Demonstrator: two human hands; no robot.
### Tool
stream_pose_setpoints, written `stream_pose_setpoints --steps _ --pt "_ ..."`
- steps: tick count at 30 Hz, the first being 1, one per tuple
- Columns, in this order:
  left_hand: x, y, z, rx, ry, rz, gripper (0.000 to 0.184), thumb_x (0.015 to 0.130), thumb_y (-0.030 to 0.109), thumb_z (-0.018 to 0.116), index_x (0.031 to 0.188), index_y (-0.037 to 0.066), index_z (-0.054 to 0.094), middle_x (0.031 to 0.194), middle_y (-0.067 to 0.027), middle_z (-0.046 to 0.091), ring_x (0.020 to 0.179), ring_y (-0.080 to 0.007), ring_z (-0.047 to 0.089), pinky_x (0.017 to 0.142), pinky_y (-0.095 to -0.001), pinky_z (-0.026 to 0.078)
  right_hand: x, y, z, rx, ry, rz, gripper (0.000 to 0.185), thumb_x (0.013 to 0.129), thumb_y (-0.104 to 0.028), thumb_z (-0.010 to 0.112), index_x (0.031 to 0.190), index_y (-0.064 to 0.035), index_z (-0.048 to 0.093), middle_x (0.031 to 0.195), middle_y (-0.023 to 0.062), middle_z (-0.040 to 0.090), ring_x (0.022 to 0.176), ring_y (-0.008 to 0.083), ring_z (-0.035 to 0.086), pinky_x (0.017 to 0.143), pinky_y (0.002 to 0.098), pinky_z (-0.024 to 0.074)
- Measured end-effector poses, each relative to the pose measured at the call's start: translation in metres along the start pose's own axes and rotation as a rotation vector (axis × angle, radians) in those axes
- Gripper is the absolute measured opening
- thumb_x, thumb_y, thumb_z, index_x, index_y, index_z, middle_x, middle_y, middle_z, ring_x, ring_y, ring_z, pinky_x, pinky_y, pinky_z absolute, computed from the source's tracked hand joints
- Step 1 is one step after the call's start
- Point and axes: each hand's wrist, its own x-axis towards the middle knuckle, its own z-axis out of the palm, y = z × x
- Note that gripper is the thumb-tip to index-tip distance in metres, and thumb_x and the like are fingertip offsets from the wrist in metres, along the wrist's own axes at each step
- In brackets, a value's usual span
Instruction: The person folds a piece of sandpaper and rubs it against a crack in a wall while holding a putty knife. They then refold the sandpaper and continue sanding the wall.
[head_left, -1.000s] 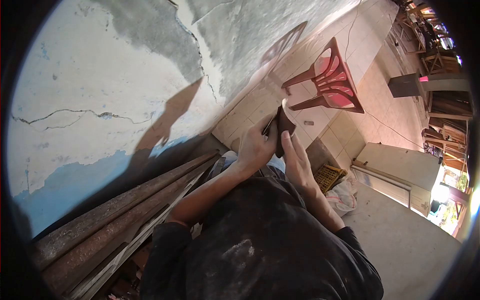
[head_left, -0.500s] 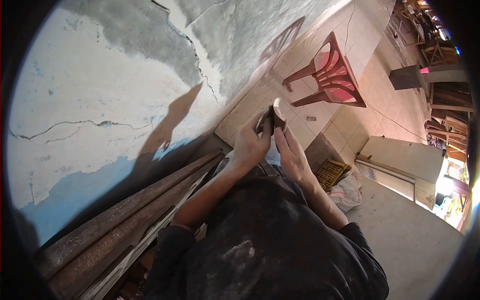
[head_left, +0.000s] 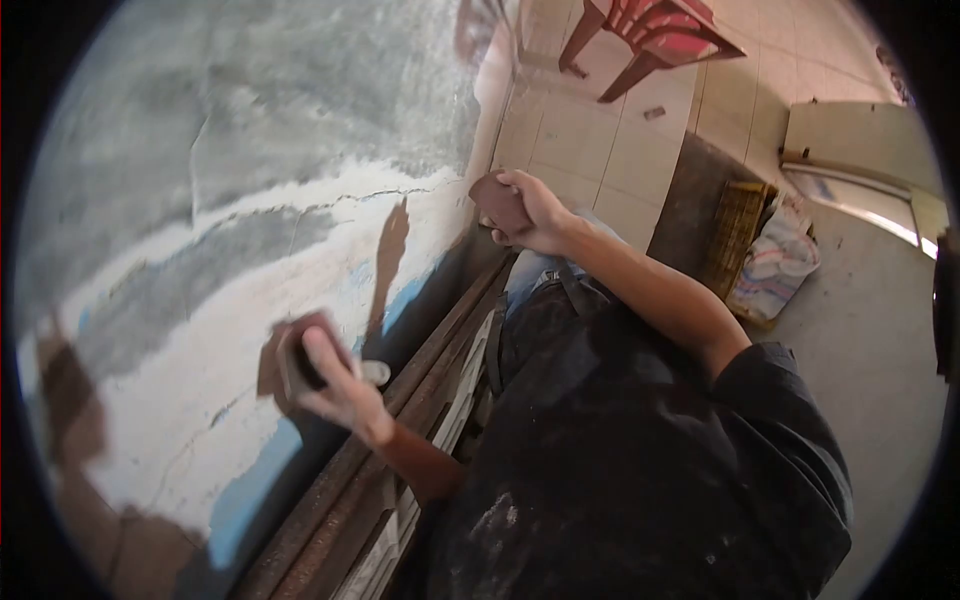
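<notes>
My left hand (head_left: pixel 348 392) is out at the left, by the peeling wall (head_left: pixel 230 350), blurred by motion. Its thumb and fingers close on a brown piece of sandpaper (head_left: pixel 297 350); whether this touches the wall I cannot tell. In front of my body, my right hand (head_left: pixel 543 217) grips a second reddish-brown piece of sandpaper (head_left: pixel 502 205), its flat face turned toward the wall side. Grey, white and light blue patches cover the wall, with a crack running across it.
Long brown poles (head_left: pixel 420 385) lean along the wall's foot beside me. A red plastic chair (head_left: pixel 650 40) stands on the tiled floor (head_left: pixel 575 140). To the right are a yellow crate (head_left: pixel 735 235), a white sack (head_left: pixel 780 255) and a pale cabinet-like panel (head_left: pixel 860 145).
My hands, together on the sandpaper before, are now apart. The left has swung out to the wall with one piece; the right keeps another. My view has turned toward the wall.
</notes>
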Motion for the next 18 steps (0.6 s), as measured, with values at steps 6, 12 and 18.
stream_pose_setpoints --steps 6,12,18 --pt "0.028 0.081 -0.039 0.202 0.176 0.434 0.039 0.090 0.005 0.062 0.124 -0.008 0.047 0.120 -0.0199 0.052 0.104 -0.0296 0.057 0.092 -0.0415 0.048 0.077 0.035 0.012 -0.048 0.289 0.047 0.031 0.096 -0.039 0.048 0.106 -0.0090 0.050 0.084 0.0037 0.050 0.072 0.0171 0.051 0.068 0.0400 0.0484" --pt "0.053 0.103 -0.048 0.402 0.534 0.822 0.041 0.098 0.021 0.056 0.132 0.000 0.048 0.117 -0.0100 0.059 0.102 -0.0206 0.059 0.089 -0.0349 0.051 0.128 0.056 0.033 -0.019 0.192 -0.109 0.044 0.100 -0.038 0.038 0.132 -0.0083 0.047 0.089 0.0037 0.052 0.074 0.0137 0.050 0.075 0.0363 0.0503" --pt "0.063 0.094 -0.031 0.768 0.645 0.715 0.043 0.101 0.033 0.047 0.127 0.000 0.039 0.108 -0.0089 0.047 0.094 -0.0213 0.050 0.083 -0.0335 0.043 0.162 0.067 0.045 -0.238 0.340 -0.222 0.055 0.101 -0.038 0.036 0.143 -0.0010 0.036 0.140 0.0209 0.045 0.129 0.0306 0.045 0.105 0.0368 0.0354"
